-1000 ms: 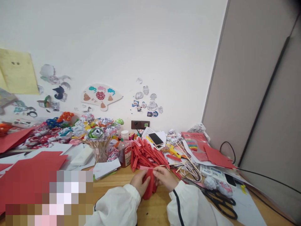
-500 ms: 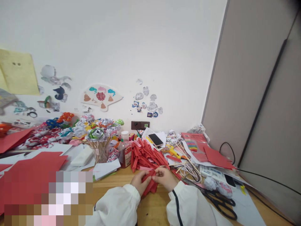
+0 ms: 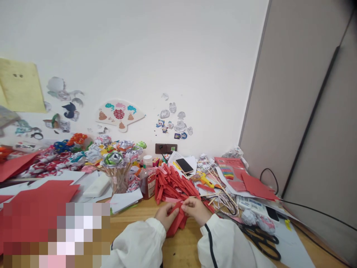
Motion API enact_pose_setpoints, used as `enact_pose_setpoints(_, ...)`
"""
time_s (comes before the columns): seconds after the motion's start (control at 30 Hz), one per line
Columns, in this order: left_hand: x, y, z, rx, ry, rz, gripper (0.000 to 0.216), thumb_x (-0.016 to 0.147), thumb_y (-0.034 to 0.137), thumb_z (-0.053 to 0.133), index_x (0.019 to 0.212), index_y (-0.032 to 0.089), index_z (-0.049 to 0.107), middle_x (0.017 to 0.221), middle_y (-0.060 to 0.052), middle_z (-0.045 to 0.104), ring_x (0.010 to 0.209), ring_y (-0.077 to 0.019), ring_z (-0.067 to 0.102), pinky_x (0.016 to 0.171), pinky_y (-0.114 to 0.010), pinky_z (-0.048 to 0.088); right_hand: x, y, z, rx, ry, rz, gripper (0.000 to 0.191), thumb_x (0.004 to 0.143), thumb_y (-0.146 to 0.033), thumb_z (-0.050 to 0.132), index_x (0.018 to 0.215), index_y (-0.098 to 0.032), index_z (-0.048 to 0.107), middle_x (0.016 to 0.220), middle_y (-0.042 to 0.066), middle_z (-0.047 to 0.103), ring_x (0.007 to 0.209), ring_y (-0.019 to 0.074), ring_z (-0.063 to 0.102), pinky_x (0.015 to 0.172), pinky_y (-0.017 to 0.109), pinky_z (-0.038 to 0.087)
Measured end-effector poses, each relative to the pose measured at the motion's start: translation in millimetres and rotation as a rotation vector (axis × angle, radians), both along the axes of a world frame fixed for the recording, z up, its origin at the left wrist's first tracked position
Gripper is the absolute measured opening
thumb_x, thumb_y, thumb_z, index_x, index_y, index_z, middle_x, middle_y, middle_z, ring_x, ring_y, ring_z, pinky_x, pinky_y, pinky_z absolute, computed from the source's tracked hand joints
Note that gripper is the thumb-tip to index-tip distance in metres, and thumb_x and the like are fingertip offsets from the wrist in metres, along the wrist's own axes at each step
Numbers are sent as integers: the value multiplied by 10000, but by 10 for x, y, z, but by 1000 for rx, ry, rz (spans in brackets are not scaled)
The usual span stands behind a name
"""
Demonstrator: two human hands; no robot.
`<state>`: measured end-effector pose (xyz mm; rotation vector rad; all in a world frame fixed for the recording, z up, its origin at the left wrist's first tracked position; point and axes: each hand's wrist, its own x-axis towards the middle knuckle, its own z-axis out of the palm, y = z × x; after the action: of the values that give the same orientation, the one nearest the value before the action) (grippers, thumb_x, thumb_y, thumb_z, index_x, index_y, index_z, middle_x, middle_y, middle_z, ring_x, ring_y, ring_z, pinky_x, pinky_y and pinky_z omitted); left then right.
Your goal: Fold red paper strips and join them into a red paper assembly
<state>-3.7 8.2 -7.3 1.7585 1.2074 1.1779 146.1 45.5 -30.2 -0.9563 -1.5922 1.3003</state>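
Observation:
Between my hands is a piece of folded red paper [image 3: 177,219], held just above the wooden table [image 3: 139,214]. My left hand [image 3: 165,216] pinches its left side, thumb on top. On the right side, my right hand [image 3: 197,210] grips the upper edge between thumb and fingertips. Right behind my hands lies a heap of folded red paper strips [image 3: 171,182]. Part of the paper is hidden by my fingers.
A bottle [image 3: 147,178] and a bunch of paper flowers on sticks [image 3: 114,171] stand left of the heap. To the right lie a phone [image 3: 184,166], a yellow glue gun [image 3: 206,181], a bead string [image 3: 227,204] and black scissors [image 3: 263,240]. Red sheets [image 3: 44,195] lie left.
My right fingertips have shifted slightly right and up along the paper's edge, and more of the red paper shows between my hands. My left hand has hardly moved.

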Motion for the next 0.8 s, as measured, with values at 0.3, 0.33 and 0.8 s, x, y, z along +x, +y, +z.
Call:
enact_pose_setpoints(0.3, 14, 0, 5, -1, 83, 41, 240, 629, 303, 464, 694, 97, 571, 641, -52, 605, 603, -157, 517, 573, -251, 398, -75, -79, 36, 110, 10, -103, 236, 587, -359, 571, 638, -133, 521, 533, -21, 490, 484, 84, 444, 456, 196, 350)
enact_pose_setpoints(0.33, 16, 0, 5, 1, 95, 47, 238, 628, 302, 464, 686, 97, 572, 633, -52, 604, 596, -156, 516, 568, -251, 397, -84, -85, 40, 117, 11, -120, 230, 586, -351, 572, 630, -132, 517, 526, -23, 482, 478, 82, 437, 449, 193, 342)
enact_pose_setpoints(0.8, 8, 22, 41, -67, -148, 79, 162, 582, 299, 511, 591, 138, 523, 565, -8, 578, 576, -148, 530, 572, -248, 409, -111, -203, 94, 136, -145, 23, 247, 693, -339, 444, 529, -153, 435, 458, -37, 464, 423, 71, 436, 424, 177, 330)
